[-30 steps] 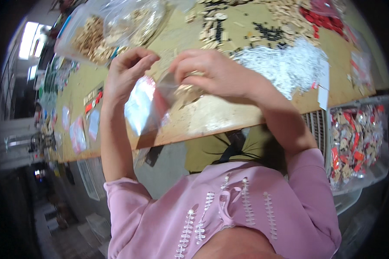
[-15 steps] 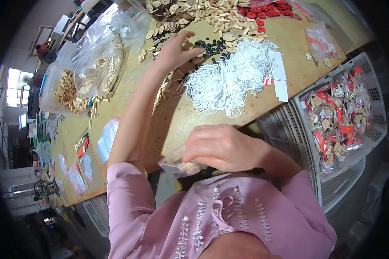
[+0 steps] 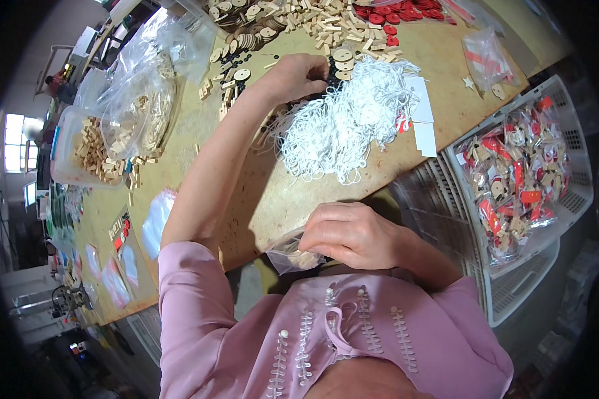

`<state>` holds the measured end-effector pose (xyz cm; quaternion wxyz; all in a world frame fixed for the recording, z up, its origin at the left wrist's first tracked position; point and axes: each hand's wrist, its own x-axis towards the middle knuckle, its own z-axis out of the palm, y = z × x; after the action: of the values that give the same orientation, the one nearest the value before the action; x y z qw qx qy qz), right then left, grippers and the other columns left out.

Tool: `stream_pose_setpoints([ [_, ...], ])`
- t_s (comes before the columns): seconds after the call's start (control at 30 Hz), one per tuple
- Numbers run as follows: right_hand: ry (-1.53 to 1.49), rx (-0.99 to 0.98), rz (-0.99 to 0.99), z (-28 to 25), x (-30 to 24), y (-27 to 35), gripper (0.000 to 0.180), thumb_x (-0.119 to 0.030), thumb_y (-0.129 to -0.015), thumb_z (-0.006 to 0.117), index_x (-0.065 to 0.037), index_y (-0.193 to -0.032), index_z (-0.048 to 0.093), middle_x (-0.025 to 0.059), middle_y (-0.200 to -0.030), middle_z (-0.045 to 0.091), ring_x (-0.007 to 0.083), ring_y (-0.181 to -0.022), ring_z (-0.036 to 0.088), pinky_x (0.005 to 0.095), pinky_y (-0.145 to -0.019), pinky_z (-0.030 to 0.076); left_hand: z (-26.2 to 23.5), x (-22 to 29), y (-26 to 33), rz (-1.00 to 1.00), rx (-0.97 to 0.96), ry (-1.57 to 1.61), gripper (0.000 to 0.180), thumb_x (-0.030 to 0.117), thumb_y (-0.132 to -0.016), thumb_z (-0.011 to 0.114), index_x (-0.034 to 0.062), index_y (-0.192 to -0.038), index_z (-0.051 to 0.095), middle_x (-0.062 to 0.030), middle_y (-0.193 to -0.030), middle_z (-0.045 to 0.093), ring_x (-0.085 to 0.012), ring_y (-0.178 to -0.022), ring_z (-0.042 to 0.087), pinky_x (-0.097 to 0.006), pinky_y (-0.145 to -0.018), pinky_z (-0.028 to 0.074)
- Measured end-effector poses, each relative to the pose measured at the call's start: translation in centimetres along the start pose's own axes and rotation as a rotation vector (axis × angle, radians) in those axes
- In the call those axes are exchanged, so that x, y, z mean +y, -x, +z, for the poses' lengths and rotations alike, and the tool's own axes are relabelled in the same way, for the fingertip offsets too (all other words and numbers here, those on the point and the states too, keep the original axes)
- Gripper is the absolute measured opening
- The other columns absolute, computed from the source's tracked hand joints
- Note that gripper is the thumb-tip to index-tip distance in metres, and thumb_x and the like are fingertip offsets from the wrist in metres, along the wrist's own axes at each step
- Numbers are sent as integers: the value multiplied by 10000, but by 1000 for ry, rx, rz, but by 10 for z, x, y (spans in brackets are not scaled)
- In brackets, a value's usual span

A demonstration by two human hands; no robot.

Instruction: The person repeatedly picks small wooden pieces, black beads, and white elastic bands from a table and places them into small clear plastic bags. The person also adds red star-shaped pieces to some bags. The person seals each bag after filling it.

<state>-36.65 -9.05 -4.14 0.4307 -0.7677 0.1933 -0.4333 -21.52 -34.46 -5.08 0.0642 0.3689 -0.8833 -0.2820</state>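
Observation:
My left hand (image 3: 298,77) reaches across the table to small black beads (image 3: 230,61) beside the white cord heap. Its fingers are curled down and drawn together; whatever is between them is hidden. Close to my body, at the table's near edge, my right hand (image 3: 346,234) is closed on a small clear plastic bag (image 3: 287,258) with pale wooden pieces inside. A tangled heap of white cords (image 3: 339,126) lies between the hands. Round wooden discs (image 3: 343,56) sit just past my left fingertips.
Wooden blocks (image 3: 329,26) and red discs (image 3: 406,12) are spread along the far side. A plastic tub of wooden blocks (image 3: 63,156) stands on the left. On the right, a white crate (image 3: 577,143) holds filled bags. White cards (image 3: 423,130) lie beside the cords.
My left hand has shifted right over the black beads, and its spread fingers have curled together. My right hand, still gripping the bag, has moved slightly.

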Motion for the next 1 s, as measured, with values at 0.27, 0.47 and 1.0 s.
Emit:
stream_pose_setpoints([
  [0.27,-69,17,108,2,-5,5,101,6,-886,699,-3,-987,688,143,-937,650,319,-839,663,376,-737,535,-2,-39,12,-399,204,1583,102,50,-982,648,-27,-1049,634,-65,-898,636,-75,-702,594,-174,-568,549],
  [0.47,-55,-7,133,6,-6,-2,153,71,-841,738,-14,-968,727,121,-922,682,251,-838,682,334,-730,544,-2,-43,41,-350,148,2111,359,162,-1103,381,-171,-1213,456,-336,-1222,559,-360,-1055,674,-330,-855,652],
  [1.0,5,-79,152,30,-2,-12,93,-17,-883,690,-35,-974,702,114,-931,679,312,-855,675,389,-761,543,21,2,112,-340,465,1384,329,83,-1054,528,-79,-1339,561,-104,-969,720,-35,-578,474,-152,-472,377],
])
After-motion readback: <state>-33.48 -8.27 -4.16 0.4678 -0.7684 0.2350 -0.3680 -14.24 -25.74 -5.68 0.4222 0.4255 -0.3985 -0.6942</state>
